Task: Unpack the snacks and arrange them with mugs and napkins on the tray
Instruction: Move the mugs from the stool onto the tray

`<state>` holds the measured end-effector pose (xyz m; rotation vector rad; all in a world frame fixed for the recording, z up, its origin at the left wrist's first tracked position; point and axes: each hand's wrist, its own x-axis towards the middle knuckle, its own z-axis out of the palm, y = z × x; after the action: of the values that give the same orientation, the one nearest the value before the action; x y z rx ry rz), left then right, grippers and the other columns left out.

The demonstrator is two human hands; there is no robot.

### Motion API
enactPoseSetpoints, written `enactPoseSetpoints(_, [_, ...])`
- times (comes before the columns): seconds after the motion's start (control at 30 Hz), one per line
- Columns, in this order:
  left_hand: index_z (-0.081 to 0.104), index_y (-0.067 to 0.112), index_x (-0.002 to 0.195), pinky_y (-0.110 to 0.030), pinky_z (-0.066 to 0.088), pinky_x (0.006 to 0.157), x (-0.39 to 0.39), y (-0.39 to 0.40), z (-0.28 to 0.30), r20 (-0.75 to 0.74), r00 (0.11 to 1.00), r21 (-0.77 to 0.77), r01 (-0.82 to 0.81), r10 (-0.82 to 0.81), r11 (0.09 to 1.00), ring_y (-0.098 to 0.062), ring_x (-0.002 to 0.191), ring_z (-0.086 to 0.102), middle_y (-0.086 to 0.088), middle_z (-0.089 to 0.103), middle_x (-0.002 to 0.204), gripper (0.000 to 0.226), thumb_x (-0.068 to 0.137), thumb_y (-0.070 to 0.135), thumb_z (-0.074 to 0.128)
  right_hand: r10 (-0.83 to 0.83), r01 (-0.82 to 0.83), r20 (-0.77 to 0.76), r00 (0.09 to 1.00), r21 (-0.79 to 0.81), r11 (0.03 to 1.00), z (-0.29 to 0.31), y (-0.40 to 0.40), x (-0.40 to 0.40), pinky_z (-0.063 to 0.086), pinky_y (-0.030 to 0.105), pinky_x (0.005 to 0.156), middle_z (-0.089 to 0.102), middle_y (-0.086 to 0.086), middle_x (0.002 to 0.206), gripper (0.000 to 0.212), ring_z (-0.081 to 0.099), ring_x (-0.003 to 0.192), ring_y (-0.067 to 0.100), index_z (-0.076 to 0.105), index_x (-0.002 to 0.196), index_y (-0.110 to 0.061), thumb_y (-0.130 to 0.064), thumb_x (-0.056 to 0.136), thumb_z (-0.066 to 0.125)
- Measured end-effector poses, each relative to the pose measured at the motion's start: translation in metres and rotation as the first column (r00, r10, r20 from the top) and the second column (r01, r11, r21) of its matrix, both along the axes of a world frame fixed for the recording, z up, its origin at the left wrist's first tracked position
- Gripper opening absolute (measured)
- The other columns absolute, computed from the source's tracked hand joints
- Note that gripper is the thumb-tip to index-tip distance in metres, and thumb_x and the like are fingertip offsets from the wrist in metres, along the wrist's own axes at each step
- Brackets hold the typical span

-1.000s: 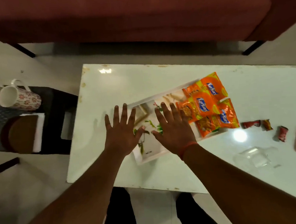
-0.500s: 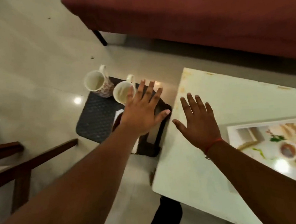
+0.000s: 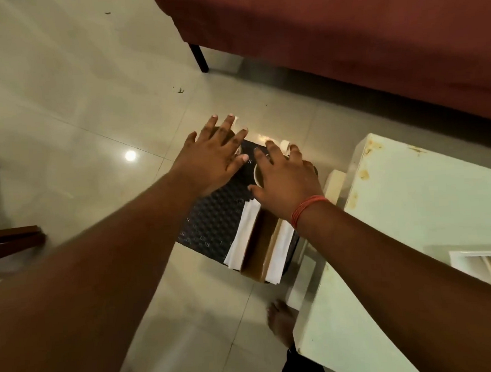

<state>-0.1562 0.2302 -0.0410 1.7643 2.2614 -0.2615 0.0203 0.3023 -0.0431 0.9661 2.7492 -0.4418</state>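
a black dimpled mat (image 3: 212, 226) carries white napkins (image 3: 243, 238), beside a cream surface (image 3: 414, 203) and maroon sofa (image 3: 344, 33).

No text, label, brand, number or sign can be read on anything in view.

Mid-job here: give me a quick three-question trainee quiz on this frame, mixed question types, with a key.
1. True or false: both hands are spread open above the mugs.
2. Which hand wears the red thread band? A) left B) right
3. Fill in: the white napkins lie on the dark ____ beside the table.

Key:
1. True: the left hand and right hand have fingers splayed over the mugs, nothing gripped.
2. B, the red thread band is on the right wrist.
3. Stool: white napkins on the dark stool beside the table.
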Motion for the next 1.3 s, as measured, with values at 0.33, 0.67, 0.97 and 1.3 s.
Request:
enactPoseSetpoints(0.33, [0.04,0.019,0.131,-0.05,0.053,0.075,-0.006,0.02,-0.009,0.016,0.998,0.012,-0.058,0.058,0.998,-0.037,0.115,0.043,-0.016,0.042,0.129,0.065,0.079,0.048,0.065,0.042,-0.042,0.044,0.998,0.006,0.999,-0.004,0.005,-0.012,0.045,0.035,0.066,0.045,0.009,0.13,0.067,0.049,0.112,0.038,0.044,0.132,-0.021,-0.042,0.076,0.074])
enactPoseSetpoints(0.67, [0.046,0.024,0.123,-0.047,0.051,0.072,0.056,0.046,0.013,0.004,0.99,0.121,-0.141,0.142,0.983,-0.034,0.113,0.045,-0.008,0.047,0.126,0.05,0.081,0.045,0.065,-0.119,0.096,-0.16,0.98,-0.146,0.985,0.006,0.028,0.028,0.048,0.037,0.069,0.045,0.008,0.128,0.068,0.049,0.111,0.035,0.044,0.129,-0.021,-0.041,0.072,0.074])
enactPoseSetpoints(0.97, [0.044,0.026,0.131,-0.042,0.055,0.084,0.237,0.089,0.025,0.1,0.995,0.239,-0.05,0.027,0.97,-0.029,0.119,0.046,-0.005,0.046,0.134,0.063,0.079,0.047,0.072,-0.455,0.463,-0.231,0.86,-0.025,0.886,0.03,0.047,0.234,0.053,0.036,0.069,0.046,0.009,0.128,0.063,0.052,0.107,0.031,0.044,0.128,-0.021,-0.048,0.077,0.071])
enactPoseSetpoints(1.3, [0.047,0.028,0.125,-0.035,0.054,0.056,0.481,0.104,0.0,0.191,0.95,0.185,0.214,-0.249,0.959,-0.026,0.108,0.047,0.0,0.047,0.124,0.056,0.079,0.05,0.069,-0.678,0.673,-0.019,0.735,-0.099,0.733,0.005,0.021,0.468,0.053,0.043,0.08,0.043,0.012,0.134,0.072,0.046,0.118,0.038,0.04,0.135,-0.018,-0.045,0.075,0.071])
